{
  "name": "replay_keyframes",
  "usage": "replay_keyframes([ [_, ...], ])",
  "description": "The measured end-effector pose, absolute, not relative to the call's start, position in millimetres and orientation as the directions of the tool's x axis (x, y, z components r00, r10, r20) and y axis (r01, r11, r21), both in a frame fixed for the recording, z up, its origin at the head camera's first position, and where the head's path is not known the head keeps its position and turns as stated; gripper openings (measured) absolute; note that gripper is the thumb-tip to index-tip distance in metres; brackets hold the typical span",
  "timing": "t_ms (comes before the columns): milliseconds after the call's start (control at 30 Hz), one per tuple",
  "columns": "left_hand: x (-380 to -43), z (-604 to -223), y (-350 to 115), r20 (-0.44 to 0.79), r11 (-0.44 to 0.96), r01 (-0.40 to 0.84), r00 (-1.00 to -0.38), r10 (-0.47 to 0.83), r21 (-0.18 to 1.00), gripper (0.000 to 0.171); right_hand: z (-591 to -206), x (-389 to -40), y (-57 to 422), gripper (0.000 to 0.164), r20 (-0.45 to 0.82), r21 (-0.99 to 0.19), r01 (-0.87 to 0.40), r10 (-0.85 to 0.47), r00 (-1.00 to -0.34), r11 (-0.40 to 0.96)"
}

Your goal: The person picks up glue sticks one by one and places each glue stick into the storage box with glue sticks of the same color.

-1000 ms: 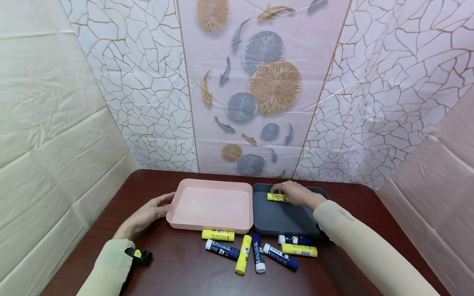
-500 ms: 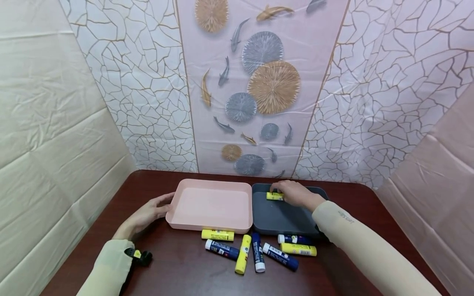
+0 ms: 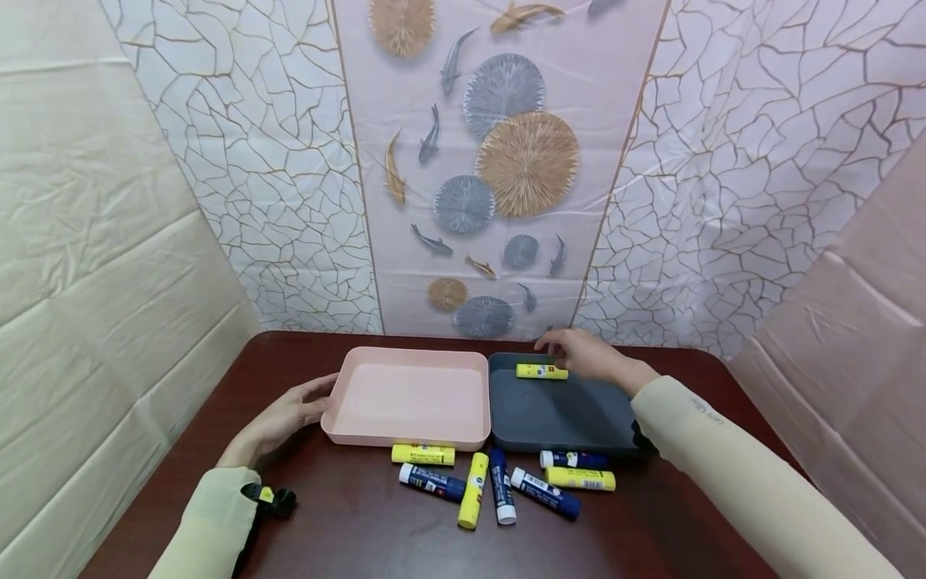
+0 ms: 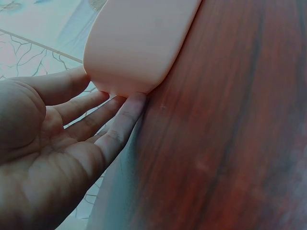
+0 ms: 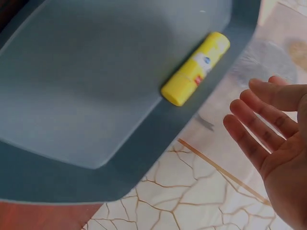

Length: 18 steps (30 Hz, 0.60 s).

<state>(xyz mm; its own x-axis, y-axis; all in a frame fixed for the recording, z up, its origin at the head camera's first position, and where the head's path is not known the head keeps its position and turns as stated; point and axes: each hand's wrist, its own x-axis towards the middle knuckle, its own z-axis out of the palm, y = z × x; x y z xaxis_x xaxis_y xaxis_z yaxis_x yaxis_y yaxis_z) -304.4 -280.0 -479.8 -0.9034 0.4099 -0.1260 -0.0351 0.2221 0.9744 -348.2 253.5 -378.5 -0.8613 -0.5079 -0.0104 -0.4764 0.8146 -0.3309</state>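
Note:
My left hand rests its fingertips and thumb against the left end of the pink tray. In the left wrist view, the fingers of that hand look fairly straight where they meet the pink wall. Inside the dark grey tray, a yellow glue stick lies along the far side. My right hand is raised over that tray's back edge, just right of the glue stick. Seen from the right wrist, a gap separates the loosely spread fingers of the right hand from the stick.
In front of the trays lie several loose glue sticks, among them yellow ones and navy ones with white caps. They rest on a dark red-brown table. Patterned cloth hangs behind the table's back edge.
My right hand has let go of the yellow glue stick and lifted up and to the right, leaving it in the grey tray. The left hand stays at the pink tray.

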Motion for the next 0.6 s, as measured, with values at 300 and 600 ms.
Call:
replay_keyframes([
  [300, -304, -478, -282, -0.136, 0.252, -0.034, -0.906, 0.401, 0.967, 0.068, -352, -335, 256, 0.039, 0.031, -0.456, -0.471, -0.516, -0.856, 0.755],
  [600, -304, -477, -280, -0.142, 0.257, -0.038, -0.905, 0.4, 0.966, 0.067, -341, -320, 263, 0.038, 0.08, -0.519, -0.473, -0.51, -0.857, 0.713],
])
